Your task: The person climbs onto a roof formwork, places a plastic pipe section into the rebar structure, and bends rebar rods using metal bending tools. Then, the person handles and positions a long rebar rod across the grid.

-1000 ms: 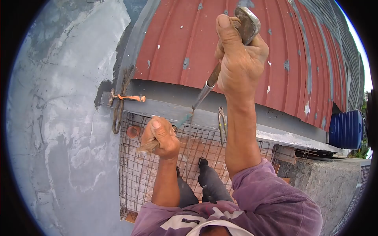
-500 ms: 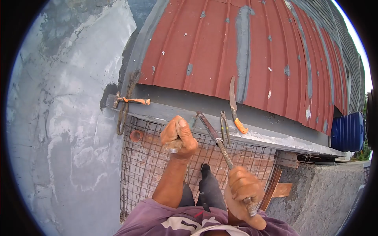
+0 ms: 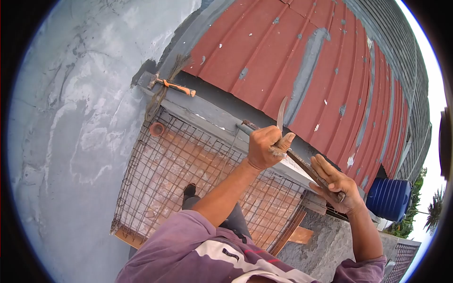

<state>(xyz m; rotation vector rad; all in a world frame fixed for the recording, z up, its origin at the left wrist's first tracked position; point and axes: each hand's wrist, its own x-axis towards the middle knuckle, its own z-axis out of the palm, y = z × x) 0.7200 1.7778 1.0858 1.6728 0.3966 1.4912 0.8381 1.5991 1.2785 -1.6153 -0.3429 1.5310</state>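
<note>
Slanting past the closed left grip (image 3: 270, 147) (its hold unclear), the bar (image 3: 306, 166) meets the loosely open right grip (image 3: 337, 187).

two hands (image 3: 266, 147), one bar (image 3: 309, 169), one hammer (image 3: 179, 87), one curved blade (image 3: 281, 114), one blue tank (image 3: 389, 199), one steel mesh (image 3: 177, 151)

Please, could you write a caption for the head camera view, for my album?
A closed left hand and an open right hand at a bar, above wire mesh beside a red roof.
</note>
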